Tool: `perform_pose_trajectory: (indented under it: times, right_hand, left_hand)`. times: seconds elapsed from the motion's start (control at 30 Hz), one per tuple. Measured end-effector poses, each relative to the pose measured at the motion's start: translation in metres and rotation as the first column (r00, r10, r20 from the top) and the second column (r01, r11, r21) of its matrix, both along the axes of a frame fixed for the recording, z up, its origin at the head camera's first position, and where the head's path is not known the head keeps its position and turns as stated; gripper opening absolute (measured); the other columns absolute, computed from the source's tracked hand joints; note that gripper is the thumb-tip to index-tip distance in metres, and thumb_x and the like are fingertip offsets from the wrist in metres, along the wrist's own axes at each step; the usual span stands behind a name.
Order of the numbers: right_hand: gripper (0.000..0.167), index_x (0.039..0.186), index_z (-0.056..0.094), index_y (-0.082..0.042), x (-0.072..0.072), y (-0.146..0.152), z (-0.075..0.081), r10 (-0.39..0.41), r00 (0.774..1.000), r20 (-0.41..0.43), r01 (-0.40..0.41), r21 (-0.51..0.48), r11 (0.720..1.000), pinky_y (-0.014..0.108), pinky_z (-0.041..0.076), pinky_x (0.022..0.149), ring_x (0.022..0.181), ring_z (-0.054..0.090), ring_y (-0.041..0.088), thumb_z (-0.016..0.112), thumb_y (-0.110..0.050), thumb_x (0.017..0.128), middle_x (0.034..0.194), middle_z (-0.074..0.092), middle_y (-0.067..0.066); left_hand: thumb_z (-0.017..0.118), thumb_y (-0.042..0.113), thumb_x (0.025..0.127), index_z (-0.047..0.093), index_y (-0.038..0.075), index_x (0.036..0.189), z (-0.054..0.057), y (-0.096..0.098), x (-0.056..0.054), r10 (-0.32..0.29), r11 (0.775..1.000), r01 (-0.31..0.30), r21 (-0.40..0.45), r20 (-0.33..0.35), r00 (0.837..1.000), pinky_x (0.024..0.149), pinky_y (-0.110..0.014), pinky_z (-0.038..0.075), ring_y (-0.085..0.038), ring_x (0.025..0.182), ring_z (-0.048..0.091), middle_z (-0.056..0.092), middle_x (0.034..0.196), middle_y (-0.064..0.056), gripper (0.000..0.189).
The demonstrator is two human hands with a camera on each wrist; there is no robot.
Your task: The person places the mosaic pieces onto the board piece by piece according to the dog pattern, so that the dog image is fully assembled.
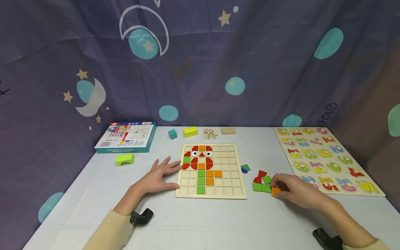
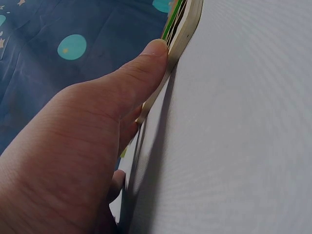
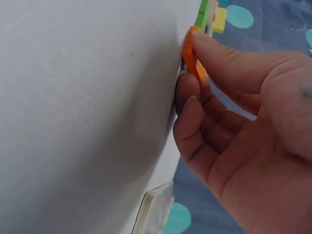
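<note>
A wooden grid board (image 1: 231, 182) lies mid-table, with red, orange and green tiles and two eye pieces set in its squares. My left hand (image 1: 157, 177) touches the board's left edge with spread fingers; in the left wrist view the thumb (image 2: 146, 61) rests against the rim. To the right of the board, my right hand (image 1: 292, 189) pinches an orange square tile (image 1: 275, 191) between thumb and fingers. The right wrist view shows that orange tile (image 3: 191, 48) tilted at the fingertips. Beside this hand is a loose group of green tiles (image 1: 257, 187) and red tiles (image 1: 262, 173).
A green quarter piece (image 1: 246, 167) and a blue piece (image 1: 244, 171) lie just off the board's right edge. A number puzzle board (image 1: 312, 147) is at right, a box (image 1: 125, 137) at back left. Blocks and a pattern card (image 1: 210, 133) line the back; a green arch block (image 1: 125, 159) sits left.
</note>
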State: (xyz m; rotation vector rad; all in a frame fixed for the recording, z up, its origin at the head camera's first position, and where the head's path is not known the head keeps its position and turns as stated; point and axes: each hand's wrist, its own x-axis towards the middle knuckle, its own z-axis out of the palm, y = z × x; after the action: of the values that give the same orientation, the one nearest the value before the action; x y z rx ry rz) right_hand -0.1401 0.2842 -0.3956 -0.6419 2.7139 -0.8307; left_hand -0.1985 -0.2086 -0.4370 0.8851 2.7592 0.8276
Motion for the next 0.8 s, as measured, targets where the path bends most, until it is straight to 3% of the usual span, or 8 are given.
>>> perform_pose_trajectory:
  times: [0.37, 0.57, 0.8]
  right_hand:
    - [0.013, 0.096, 0.066, -0.014, -0.01, -0.003, 0.013, 0.022, 0.999, -0.041, -0.024, -0.052, 0.998, 0.025, 0.049, 0.066, 0.076, 0.054, 0.011, 0.073, -0.004, 0.091, 0.084, 0.059, -0.008]
    - [0.012, 0.097, 0.066, -0.014, -0.018, -0.028, 0.016, 0.003, 0.998, -0.056, -0.008, -0.078, 0.997, 0.025, 0.05, 0.067, 0.077, 0.055, 0.013, 0.072, -0.004, 0.093, 0.086, 0.061, -0.007]
    - [0.012, 0.096, 0.066, -0.013, -0.029, -0.064, 0.013, 0.045, 0.997, -0.068, -0.053, -0.13, 0.99, 0.026, 0.051, 0.067, 0.077, 0.056, 0.014, 0.07, -0.002, 0.094, 0.087, 0.061, -0.006]
  left_hand:
    - [0.077, 0.056, 0.083, 0.053, 0.018, 0.149, 0.0, -0.002, 0.001, 0.002, 1.0, -0.002, 0.002, 0.008, 1.0, 0.116, -0.064, -0.005, -0.035, 0.153, 0.008, 0.038, 0.159, 0.004, 0.079]
    - [0.077, 0.056, 0.083, 0.053, 0.018, 0.149, 0.0, -0.003, 0.001, 0.004, 1.0, -0.004, 0.004, 0.006, 1.0, 0.116, -0.064, -0.005, -0.034, 0.153, 0.008, 0.038, 0.159, 0.005, 0.079]
    - [0.077, 0.055, 0.084, 0.053, 0.018, 0.149, 0.0, -0.001, 0.0, -0.006, 1.0, 0.006, 0.001, 0.001, 1.0, 0.116, -0.064, -0.005, -0.036, 0.153, 0.009, 0.038, 0.159, 0.005, 0.079]
